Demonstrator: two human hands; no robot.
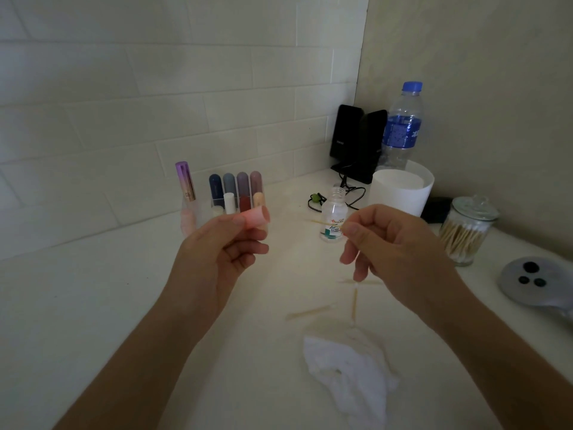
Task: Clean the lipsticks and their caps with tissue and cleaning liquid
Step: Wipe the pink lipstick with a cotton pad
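One pink cylindrical plastic cap (252,219), gripped by the left hand (217,256), opens rightward toward the right hand (393,243). Whether that hand's pinched fingers (350,230) hold anything, I cannot tell.

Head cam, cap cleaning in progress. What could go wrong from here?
1. The small liquid bottle stands uncapped just past the right hand; a bump would likely tip and spill it.
2. The left hand holds the pink cap only at the tips of its fingers, so it may slip and drop.
3. Loose swabs lie on the counter by the tissue; a forearm could scatter them.
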